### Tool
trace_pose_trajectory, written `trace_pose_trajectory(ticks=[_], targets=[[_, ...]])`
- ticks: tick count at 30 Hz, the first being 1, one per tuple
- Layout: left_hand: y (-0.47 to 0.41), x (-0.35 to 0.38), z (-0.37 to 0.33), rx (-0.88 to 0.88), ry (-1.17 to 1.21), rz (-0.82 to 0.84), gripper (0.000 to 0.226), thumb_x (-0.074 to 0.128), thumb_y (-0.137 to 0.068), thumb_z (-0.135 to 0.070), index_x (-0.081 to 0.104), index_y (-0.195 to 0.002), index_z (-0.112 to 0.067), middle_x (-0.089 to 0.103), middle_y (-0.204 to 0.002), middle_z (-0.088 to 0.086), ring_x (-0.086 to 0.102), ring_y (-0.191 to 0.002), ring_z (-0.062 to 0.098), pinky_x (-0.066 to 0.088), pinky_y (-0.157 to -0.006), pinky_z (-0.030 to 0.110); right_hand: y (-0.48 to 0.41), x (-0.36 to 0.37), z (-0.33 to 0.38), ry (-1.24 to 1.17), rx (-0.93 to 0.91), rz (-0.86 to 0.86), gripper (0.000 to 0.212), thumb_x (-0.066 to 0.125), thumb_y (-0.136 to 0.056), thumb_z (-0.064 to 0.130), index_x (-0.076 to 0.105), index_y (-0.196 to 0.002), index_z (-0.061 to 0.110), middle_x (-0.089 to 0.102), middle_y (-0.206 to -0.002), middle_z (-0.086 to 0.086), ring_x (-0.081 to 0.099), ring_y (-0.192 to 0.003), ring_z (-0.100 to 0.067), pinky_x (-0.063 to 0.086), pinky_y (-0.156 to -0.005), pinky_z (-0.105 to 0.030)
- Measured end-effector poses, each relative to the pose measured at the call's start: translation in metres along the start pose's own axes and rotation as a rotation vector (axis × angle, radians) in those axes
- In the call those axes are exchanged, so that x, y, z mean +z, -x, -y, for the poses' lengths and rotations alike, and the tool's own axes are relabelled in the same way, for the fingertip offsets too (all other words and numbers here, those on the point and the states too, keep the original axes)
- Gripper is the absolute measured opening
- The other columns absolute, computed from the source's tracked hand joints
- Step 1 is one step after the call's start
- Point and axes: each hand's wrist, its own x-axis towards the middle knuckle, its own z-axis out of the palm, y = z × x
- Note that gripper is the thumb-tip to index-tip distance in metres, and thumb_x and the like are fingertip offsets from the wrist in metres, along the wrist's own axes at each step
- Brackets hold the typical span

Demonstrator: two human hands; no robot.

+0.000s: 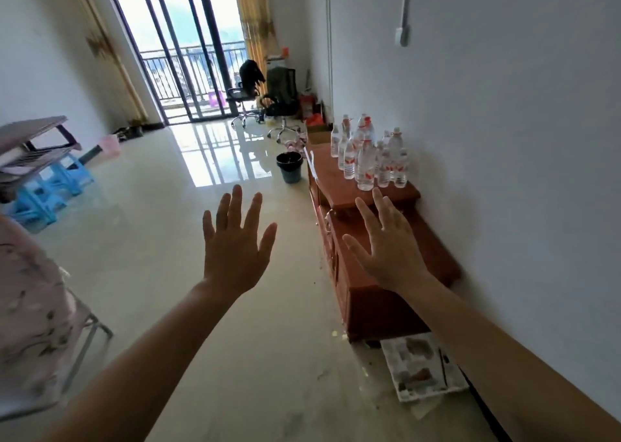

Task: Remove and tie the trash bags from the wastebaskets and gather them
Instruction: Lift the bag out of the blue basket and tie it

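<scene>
Left hand point(235, 243) and right hand point(386, 250) are hovering spread and empty, so walking to the wastebasket point(289, 167) beside the cabinet point(433, 253) probably comes next.

Daylight thru balcony door point(181, 55), glare on floor point(215, 152); edges warped, soft.

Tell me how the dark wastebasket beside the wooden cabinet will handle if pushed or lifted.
The dark wastebasket looks like thin plastic, so it is probably light. On the glossy floor it would likely slide easily. Narrower at its base, it may tip if pushed near the rim.
</scene>
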Motion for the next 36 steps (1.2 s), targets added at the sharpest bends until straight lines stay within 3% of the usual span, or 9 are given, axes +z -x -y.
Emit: trace_pose_trajectory(ticks=[8, 14, 18, 24, 36], targets=[[-0.091, 0.058, 0.123, -0.190, -0.039, -0.022, 0.067, 0.024, -0.100, -0.055, 0.023, -0.157, -0.021, 0.010, -0.166, 0.012, 0.014, -0.152, 0.034, 0.016, -0.117, 0.062, -0.189, 0.115, 0.063, -0.046, -0.191, 0.135, 0.072, 0.029, -0.098, 0.062, 0.008, -0.157, 0.027, -0.003, -0.166, -0.009, 0.009, -0.152, -0.033, 0.024, -0.117, -0.057], [-0.175, 0.125, 0.221, -0.233, -0.030, 0.016, 0.070, 0.018, -0.098, -0.058, 0.022, -0.158, -0.021, 0.006, -0.167, 0.012, 0.012, -0.153, 0.034, 0.015, -0.117, 0.063, -0.313, 0.206, 0.114, -0.041, -0.293, 0.137, 0.073, 0.030, -0.099, 0.059, 0.000, -0.157, 0.027, -0.014, -0.165, -0.007, -0.002, -0.153, -0.029, 0.014, -0.122, -0.050], [-0.265, 0.155, 0.285, -0.204, 0.005, 0.064, 0.071, 0.015, -0.098, -0.059, 0.018, -0.158, -0.023, 0.002, -0.167, 0.010, 0.009, -0.153, 0.033, 0.013, -0.118, 0.061, -0.408, 0.243, 0.133, -0.081, -0.205, 0.120, 0.074, 0.032, -0.097, 0.063, 0.001, -0.156, 0.030, -0.009, -0.166, -0.005, 0.010, -0.152, -0.032, 0.023, -0.119, -0.054], [-0.403, 0.205, 0.342, -0.100, 0.011, 0.083, 0.070, 0.016, -0.098, -0.058, 0.018, -0.158, -0.023, 0.006, -0.167, 0.011, 0.011, -0.153, 0.032, 0.014, -0.119, 0.058, -0.524, 0.283, 0.123, -0.071, -0.104, 0.064, 0.076, 0.042, -0.097, 0.057, 0.005, -0.157, 0.027, -0.005, -0.166, -0.006, 0.011, -0.152, -0.031, 0.023, -0.120, -0.050], [-0.682, 0.405, 0.432, -0.075, -0.009, 0.264, 0.077, -0.001, -0.090, -0.064, -0.001, -0.158, -0.030, -0.016, -0.166, 0.007, -0.007, -0.154, 0.029, 0.004, -0.122, 0.056, -0.816, 0.457, 0.058, -0.104, 0.054, 0.097, 0.078, 0.043, -0.095, 0.057, 0.004, -0.156, 0.030, -0.008, -0.165, -0.006, 0.007, -0.151, -0.033, 0.018, -0.119, -0.051]])
